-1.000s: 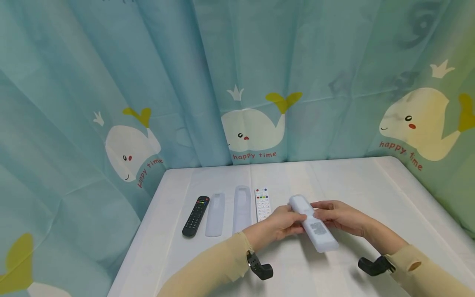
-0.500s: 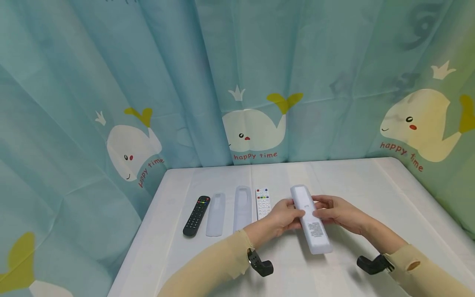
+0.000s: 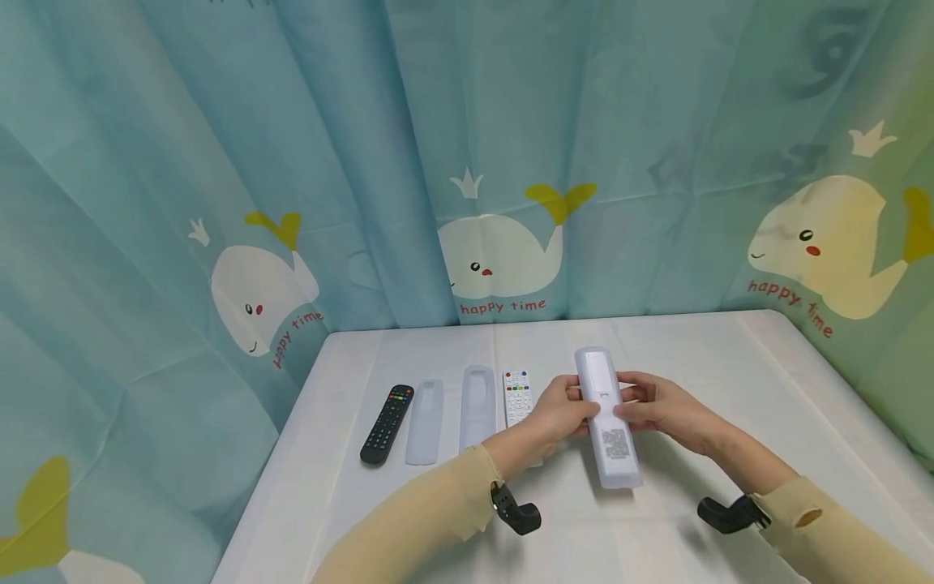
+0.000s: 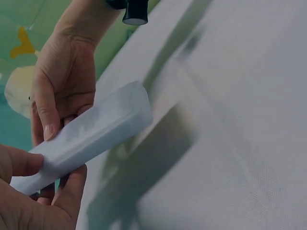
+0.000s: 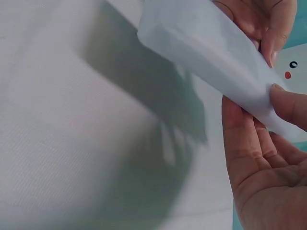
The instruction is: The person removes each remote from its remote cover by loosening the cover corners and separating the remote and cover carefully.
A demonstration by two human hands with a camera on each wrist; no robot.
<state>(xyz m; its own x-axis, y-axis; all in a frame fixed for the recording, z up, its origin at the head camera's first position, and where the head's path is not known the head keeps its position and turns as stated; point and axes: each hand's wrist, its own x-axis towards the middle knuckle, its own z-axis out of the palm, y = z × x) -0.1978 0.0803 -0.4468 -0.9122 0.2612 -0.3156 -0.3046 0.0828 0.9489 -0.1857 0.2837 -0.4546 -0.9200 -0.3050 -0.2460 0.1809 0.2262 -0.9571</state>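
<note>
Above the table in the head view is a white remote control (image 3: 606,418) in a translucent cover, its labelled back facing up. My left hand (image 3: 560,412) grips its left edge, thumb on the back and fingers underneath. From the right side my right hand (image 3: 660,410) holds it the same way. The left wrist view shows the covered remote (image 4: 103,122) raised off the cloth, with its shadow below. In the right wrist view the cover's end (image 5: 172,28) points away from both hands. The remote's button side is hidden.
Left of my hands lie a white remote (image 3: 517,393), partly behind the left hand, two translucent covers (image 3: 477,405) side by side, and a black remote (image 3: 387,426). A blue curtain (image 3: 350,162) with whale prints hangs behind the white table (image 3: 700,349).
The covered remote has turned from a slant to nearly straight ahead, its far end shifting away from me. Both hands have moved slightly forward with it and keep hold.
</note>
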